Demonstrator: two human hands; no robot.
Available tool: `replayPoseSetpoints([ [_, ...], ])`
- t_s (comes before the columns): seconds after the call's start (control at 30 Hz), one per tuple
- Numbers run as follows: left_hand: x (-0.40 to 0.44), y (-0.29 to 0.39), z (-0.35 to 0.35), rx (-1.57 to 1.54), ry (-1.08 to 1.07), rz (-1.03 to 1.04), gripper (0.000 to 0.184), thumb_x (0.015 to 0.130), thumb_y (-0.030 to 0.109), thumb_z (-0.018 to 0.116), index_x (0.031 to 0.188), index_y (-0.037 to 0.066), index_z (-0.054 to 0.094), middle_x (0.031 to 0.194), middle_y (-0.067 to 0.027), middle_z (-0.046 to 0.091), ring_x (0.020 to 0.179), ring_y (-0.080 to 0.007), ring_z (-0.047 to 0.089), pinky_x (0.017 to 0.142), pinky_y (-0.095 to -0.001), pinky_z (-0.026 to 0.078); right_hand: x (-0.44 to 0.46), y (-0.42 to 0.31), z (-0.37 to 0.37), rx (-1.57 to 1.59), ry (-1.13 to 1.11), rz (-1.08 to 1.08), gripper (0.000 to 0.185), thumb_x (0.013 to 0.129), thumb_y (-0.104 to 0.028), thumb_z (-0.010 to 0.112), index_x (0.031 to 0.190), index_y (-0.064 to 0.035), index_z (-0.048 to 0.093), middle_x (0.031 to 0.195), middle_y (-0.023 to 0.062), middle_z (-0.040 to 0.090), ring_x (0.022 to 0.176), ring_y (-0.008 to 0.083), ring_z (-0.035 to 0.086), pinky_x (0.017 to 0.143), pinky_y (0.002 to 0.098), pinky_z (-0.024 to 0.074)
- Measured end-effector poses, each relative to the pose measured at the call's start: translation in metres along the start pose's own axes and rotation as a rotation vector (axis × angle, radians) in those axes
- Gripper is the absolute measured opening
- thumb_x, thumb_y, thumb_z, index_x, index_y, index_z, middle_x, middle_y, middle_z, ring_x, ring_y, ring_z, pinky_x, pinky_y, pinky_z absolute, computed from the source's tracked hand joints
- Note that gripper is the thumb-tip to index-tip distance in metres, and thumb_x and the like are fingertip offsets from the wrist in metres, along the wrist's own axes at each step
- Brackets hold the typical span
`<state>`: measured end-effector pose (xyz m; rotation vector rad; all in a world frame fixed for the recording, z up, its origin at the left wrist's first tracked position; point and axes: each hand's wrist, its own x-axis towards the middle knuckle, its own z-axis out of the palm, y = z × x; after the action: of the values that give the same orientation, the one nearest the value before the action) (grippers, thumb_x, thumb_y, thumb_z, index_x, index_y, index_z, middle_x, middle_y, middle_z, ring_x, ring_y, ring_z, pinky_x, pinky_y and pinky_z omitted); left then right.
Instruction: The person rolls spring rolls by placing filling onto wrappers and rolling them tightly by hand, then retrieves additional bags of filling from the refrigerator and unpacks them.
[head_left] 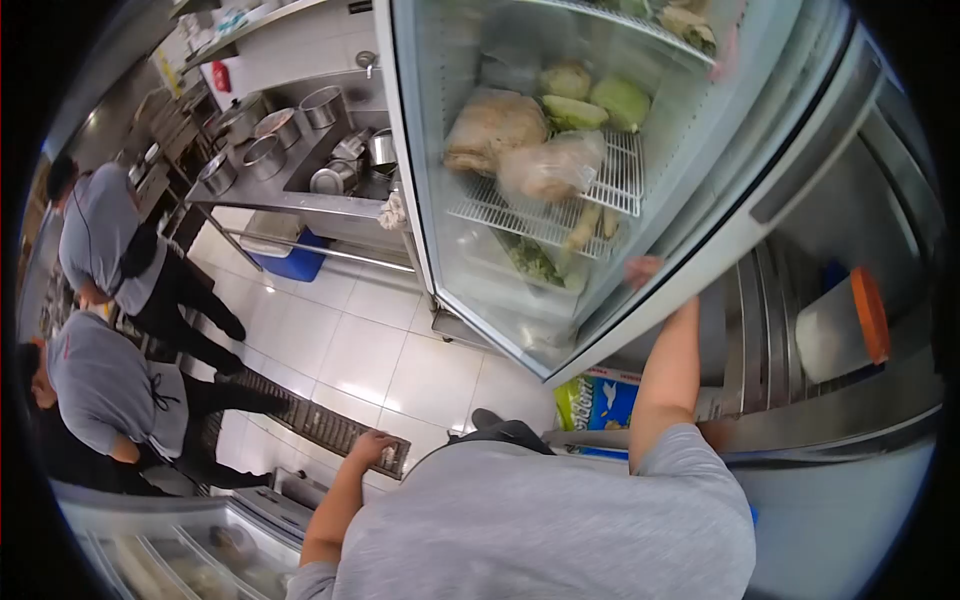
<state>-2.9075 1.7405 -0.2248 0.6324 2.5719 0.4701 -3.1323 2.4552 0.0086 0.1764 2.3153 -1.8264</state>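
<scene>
**Grip Check and Door Control**

The right hand (643,270) is at the glass door (690,252), far right of the left hand; its grip cannot be determined. The left hand (375,448) is released, holding nothing visible. Apply steady, even force.

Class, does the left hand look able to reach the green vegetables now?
Probably not: the left hand is well away, and the glass door seems to stand between it and the green vegetables.

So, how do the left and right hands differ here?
The left hand hangs low, apart from the glass door; the right hand is raised at that door's edge. The left hand shows more clearly, while the right hand is blurred. Both are bare.
</scene>
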Motion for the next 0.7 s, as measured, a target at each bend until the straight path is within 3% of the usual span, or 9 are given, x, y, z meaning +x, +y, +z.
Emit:
replayPoseSetpoints([
  [0.03,-0.019,-0.003,0.011,0.02,0.069,-0.088,0.038,0.076,0.025,0.065,0.107,0.003,0.066,0.101,-0.019,0.066,0.098,-0.033,0.062,0.084,-0.038,0.05,-0.001,-0.053,0.015,-0.014,0.033,0.033,0.046,0.074,-0.039,0.073,0.101,-0.003,0.066,0.083,0.0075,0.069,0.07,0.0199,0.065,0.064,0.0341,0.0521],
  [0.07,-0.036,-0.004,0.022,-0.302,0.114,-0.485,0.033,0.078,0.023,0.064,0.104,0.003,0.067,0.087,-0.0154,0.068,0.08,-0.0279,0.066,0.071,-0.0364,0.053,0.011,-0.092,0.027,-0.315,0.078,-0.01,0.045,0.074,-0.038,0.073,0.1,-0.0025,0.065,0.085,0.0085,0.069,0.071,0.0218,0.065,0.065,0.0342,0.0517],
  [0.13,-0.061,0.035,-0.011,-0.809,0.113,-0.895,0.032,0.08,0.024,0.064,0.104,0.003,0.067,0.081,-0.0105,0.066,0.062,-0.0213,0.063,0.058,-0.0341,0.051,0.028,-0.148,0.054,-0.902,0.178,-0.096,0.045,0.074,-0.038,0.074,0.099,-0.0015,0.064,0.088,0.0106,0.069,0.074,0.0255,0.065,0.066,0.0343,0.0509],
  [0.23,-0.078,0.03,0.005,-0.809,0.066,-0.977,0.032,0.081,0.026,0.065,0.104,0.004,0.067,0.075,-0.0069,0.064,0.054,-0.0154,0.058,0.049,-0.033,0.048,-0.007,-0.175,0.107,-0.662,0.21,-0.127,0.057,0.072,-0.045,0.073,0.106,-0.0004,0.061,0.104,0.0163,0.066,0.094,0.0306,0.063,0.081,0.0364,0.0497],
  [0.27,-0.078,0.008,0.033,-0.863,0.049,-0.925,0.032,0.08,0.025,0.065,0.104,0.004,0.066,0.072,-0.0091,0.064,0.056,-0.0189,0.06,0.048,-0.0356,0.049,-0.002,-0.164,0.125,-0.768,0.284,-0.207,0.065,0.072,-0.046,0.073,0.115,-0.0009,0.057,0.117,0.02,0.058,0.106,0.0331,0.057,0.089,0.0374,0.046],
  [0.37,-0.075,-0.054,0.09,0.193,-0.02,0.045,0.031,0.079,0.024,0.065,0.103,0.005,0.067,0.072,-0.0131,0.065,0.057,-0.0233,0.062,0.046,-0.037,0.049,0.019,-0.171,0.184,-0.818,0.396,-0.431,0.086,0.07,-0.051,0.073,0.133,-0.0023,0.042,0.139,0.0259,0.037,0.128,0.0374,0.038,0.105,0.0387,0.0339],
  [0.47,-0.047,0.029,0.032,-0.706,0.096,-1.009,0.031,0.077,0.024,0.065,0.1,0.004,0.068,0.081,-0.017,0.067,0.066,-0.0281,0.066,0.056,-0.0389,0.052,0.081,-0.169,0.208,-0.76,0.458,-0.475,0.099,0.068,-0.057,0.072,0.14,-0.0036,0.032,0.146,0.0263,0.025,0.135,0.042,0.025,0.11,0.0436,0.0241],
  [0.57,-0.032,0.065,0.01,-0.764,0.153,-1.048,0.034,0.076,0.028,0.064,0.1,0.004,0.069,0.09,-0.0183,0.068,0.078,-0.0304,0.066,0.069,-0.039,0.053,0.127,-0.182,0.237,-0.87,0.63,-0.329,0.1,0.065,-0.058,0.072,0.14,-0.0054,0.033,0.145,0.0248,0.029,0.135,0.045,0.022,0.11,0.0522,0.0188],
  [0.7,-0.035,0.072,0.047,-0.648,0.176,-0.955,0.042,0.076,0.036,0.063,0.103,0.004,0.069,0.097,-0.0202,0.067,0.093,-0.0335,0.064,0.082,-0.0397,0.05,0.159,-0.161,0.249,-1.125,0.889,-0.411,0.076,0.07,-0.048,0.068,0.132,-0.0084,0.046,0.133,0.0211,0.046,0.125,0.0425,0.036,0.093,0.0604,0.032],
])
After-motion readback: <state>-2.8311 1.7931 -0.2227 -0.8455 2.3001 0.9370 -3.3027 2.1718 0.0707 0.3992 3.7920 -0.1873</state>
